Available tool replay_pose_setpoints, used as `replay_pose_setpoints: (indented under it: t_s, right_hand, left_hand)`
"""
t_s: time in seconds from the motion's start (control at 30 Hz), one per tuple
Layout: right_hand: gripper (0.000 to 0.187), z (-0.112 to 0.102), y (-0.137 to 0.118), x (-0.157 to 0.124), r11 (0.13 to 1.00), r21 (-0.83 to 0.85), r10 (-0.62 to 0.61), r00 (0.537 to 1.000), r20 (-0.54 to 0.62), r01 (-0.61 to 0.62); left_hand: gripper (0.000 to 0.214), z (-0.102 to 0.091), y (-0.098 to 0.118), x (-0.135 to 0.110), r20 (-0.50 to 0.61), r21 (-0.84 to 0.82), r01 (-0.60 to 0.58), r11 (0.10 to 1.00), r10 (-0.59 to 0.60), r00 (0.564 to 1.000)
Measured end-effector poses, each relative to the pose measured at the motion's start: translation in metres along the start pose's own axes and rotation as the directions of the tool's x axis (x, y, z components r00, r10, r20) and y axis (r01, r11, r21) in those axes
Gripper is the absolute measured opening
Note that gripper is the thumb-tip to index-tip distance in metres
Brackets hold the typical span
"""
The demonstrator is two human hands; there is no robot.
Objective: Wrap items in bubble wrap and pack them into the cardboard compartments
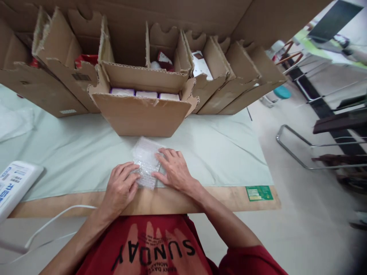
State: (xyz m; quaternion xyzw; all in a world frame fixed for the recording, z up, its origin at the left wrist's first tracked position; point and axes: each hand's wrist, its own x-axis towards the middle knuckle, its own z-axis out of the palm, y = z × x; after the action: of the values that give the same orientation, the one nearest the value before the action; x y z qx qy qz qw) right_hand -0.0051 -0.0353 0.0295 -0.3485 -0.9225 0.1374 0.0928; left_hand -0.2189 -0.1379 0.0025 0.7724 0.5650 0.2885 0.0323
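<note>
Step in hand: it looks like wrapping. Both hands flatten a bubble-wrap packet [145, 162] on the pale cloth [71, 152], near the middle of the tabletop's front edge [223, 200].
Left hand [122, 187]: its fingers are curled onto the packet's near-left edge. I cannot tell whether the thumb pinches beneath.
Right hand [174, 171]: it lies flat with the fingers spread, pressing the packet's right side down.
Packet's place: it lies just in front of the open carton [140, 114], apart from it and between the two hands.
Next move calls for: in my judgement, one hand should keep pressing so the wrap does not spring open while the other shifts its hold.
Carton contents: three white boxes [146, 94] stand in a row, and only their tops show.
Hidden: what lies inside the wrap is blurred by the bubbles, and the underside of both hands is out of sight.
Cut off: the white device [14, 183] at the left edge is only partly in frame, and its cable [57, 215] runs out of view.
Hard to read: the print on the green label [259, 193] at the front right corner is too small to make out.
</note>
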Motion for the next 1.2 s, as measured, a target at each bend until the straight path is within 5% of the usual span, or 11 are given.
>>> replay_pose_setpoints:
  t_s: [0.07, 0.2, 0.33, 0.43, 0.6, 0.7, 0.77, 0.9, 1.0, 1.1, 1.2]
  right_hand:
    - [0.052, 0.007, 0.001, 0.014, 0.998, -0.057, 0.029, 0.998, 0.053, -0.026]
    - [0.020, 0.014, 0.009, 0.030, 0.991, -0.032, 0.131, 0.988, 0.085, -0.128]
    - [0.015, -0.008, 0.016, 0.014, 0.874, 0.392, 0.323, 0.946, -0.025, -0.288]
    - [0.012, -0.048, 0.014, -0.015, 0.679, 0.703, 0.413, 0.902, -0.125, -0.213]
    - [0.060, -0.111, 0.009, -0.029, 0.708, 0.705, 0.410, 0.838, -0.360, -0.043]
    - [0.071, -0.135, 0.016, 0.002, 0.821, 0.570, 0.362, 0.785, -0.502, -0.014]
    - [0.072, -0.145, 0.026, 0.030, 0.889, 0.455, 0.321, 0.776, -0.543, -0.050]
    - [0.073, -0.157, 0.045, 0.074, 0.969, 0.139, 0.246, 0.814, -0.526, -0.204]
    - [0.057, -0.165, 0.049, 0.095, 0.939, -0.184, 0.206, 0.906, -0.369, -0.289]
    - [0.029, -0.178, 0.045, 0.111, 0.884, -0.419, 0.182, 0.978, -0.107, -0.210]
    - [0.020, -0.192, 0.044, 0.125, 0.886, -0.460, 0.132, 0.985, 0.115, -0.065]
  left_hand:
    - [0.023, -0.001, -0.003, -0.002, 0.023, -0.008, -0.006, 1.000, 0.006, 1.000]
    - [0.023, -0.005, -0.006, -0.009, 0.041, 0.006, 0.031, 0.999, -0.031, 0.999]
    - [0.023, -0.021, -0.016, -0.014, -0.075, 0.140, 0.141, 0.980, -0.131, 0.989]
    - [0.020, -0.048, -0.028, -0.004, -0.221, 0.244, 0.187, 0.952, -0.133, 0.966]
    - [0.024, -0.104, -0.024, 0.059, -0.381, 0.277, 0.254, 0.927, -0.136, 0.914]
    - [0.031, -0.124, -0.011, 0.116, -0.611, 0.057, 0.323, 0.945, -0.223, 0.760]
    - [0.034, -0.130, -0.008, 0.152, -0.641, -0.103, 0.300, 0.948, -0.294, 0.709]
    - [0.038, -0.133, -0.027, 0.203, -0.463, 0.053, 0.461, 0.886, -0.388, 0.797]
    - [0.032, -0.135, -0.048, 0.224, -0.209, 0.274, 0.475, 0.836, -0.430, 0.878]
    - [0.033, -0.138, -0.062, 0.239, -0.021, 0.430, 0.431, 0.793, -0.469, 0.883]
    - [0.029, -0.141, -0.067, 0.250, 0.145, 0.589, 0.317, 0.744, -0.483, 0.864]
